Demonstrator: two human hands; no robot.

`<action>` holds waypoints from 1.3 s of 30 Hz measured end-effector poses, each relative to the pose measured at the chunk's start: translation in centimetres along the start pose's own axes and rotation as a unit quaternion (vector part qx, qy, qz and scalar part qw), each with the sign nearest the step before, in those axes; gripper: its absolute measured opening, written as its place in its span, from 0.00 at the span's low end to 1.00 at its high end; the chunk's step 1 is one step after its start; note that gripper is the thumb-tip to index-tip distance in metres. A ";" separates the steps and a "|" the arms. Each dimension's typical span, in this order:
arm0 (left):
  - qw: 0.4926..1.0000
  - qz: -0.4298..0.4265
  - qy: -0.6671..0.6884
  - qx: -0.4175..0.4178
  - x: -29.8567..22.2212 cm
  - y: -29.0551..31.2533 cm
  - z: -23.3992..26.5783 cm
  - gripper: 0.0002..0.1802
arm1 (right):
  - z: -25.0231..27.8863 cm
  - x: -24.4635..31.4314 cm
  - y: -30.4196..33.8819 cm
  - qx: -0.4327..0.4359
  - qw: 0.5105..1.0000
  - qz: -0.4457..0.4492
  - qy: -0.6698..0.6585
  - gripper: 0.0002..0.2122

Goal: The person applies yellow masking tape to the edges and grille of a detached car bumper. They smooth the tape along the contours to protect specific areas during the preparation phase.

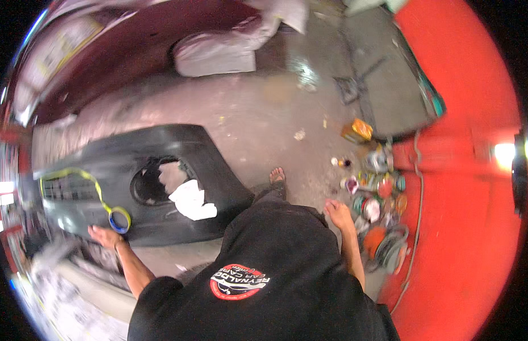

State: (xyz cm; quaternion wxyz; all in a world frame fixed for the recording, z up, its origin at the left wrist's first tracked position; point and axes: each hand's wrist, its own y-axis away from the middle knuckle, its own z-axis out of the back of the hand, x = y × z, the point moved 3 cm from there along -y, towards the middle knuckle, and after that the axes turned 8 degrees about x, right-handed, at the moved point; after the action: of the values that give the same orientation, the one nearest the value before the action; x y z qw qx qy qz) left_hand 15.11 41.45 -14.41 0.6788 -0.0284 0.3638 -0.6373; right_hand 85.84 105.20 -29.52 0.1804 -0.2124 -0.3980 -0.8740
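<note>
- Tape strip point(76, 177): one yellow length runs from the left part of the black bumper panel point(122, 153) down to the tape roll point(119, 220). Judgement: masking is at an early stage; only this single strip is laid, and most of the panel surface remains bare.
- Left hand point(105, 236): rests at the near edge of the bumper panel, just beside the tape roll. Grip released, fingers spread; it grasps nothing.
- Tape roll: lies flat on the panel, blue-and-yellow ring, with the strip attached to it.
- Panel opening point(153, 184): a round cut-out; white paper or cloth point(193, 202) lies at its right side, partly over the panel.
- Right hand point(339, 215): hangs open beside the body, near the cans; grip released, empty.
- Cans and tins point(377, 199): a cluster on the floor point(247, 113) by the red vehicle body point(462, 170). Several stand open, showing orange, red and pale contents; exact fill cannot be told.
- Yellow container point(357, 131): lies tilted on the floor, apart from the cluster; contents hidden.
</note>
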 end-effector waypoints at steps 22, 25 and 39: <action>0.512 0.611 0.005 0.604 -35.3 65.0 -4.9 0.24 | 14.7 24.0 -48.7 0.255 0.924 0.157 0.237 0.20; 0.534 0.640 0.101 0.543 -42.2 62.3 -9.7 0.22 | 16.1 27.3 -55.7 0.260 0.911 0.184 0.263 0.20; 0.873 0.392 0.290 -0.009 -49.6 14.1 -10.3 0.16 | 11.1 42.2 -79.6 0.378 0.755 0.380 0.378 0.21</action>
State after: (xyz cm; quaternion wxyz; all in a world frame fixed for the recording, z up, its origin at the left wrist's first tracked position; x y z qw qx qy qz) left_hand 25.37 92.34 -6.32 0.7364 0.2970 0.5312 -0.2955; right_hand 14.18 156.77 -50.50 0.6988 0.0868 -0.4823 -0.5211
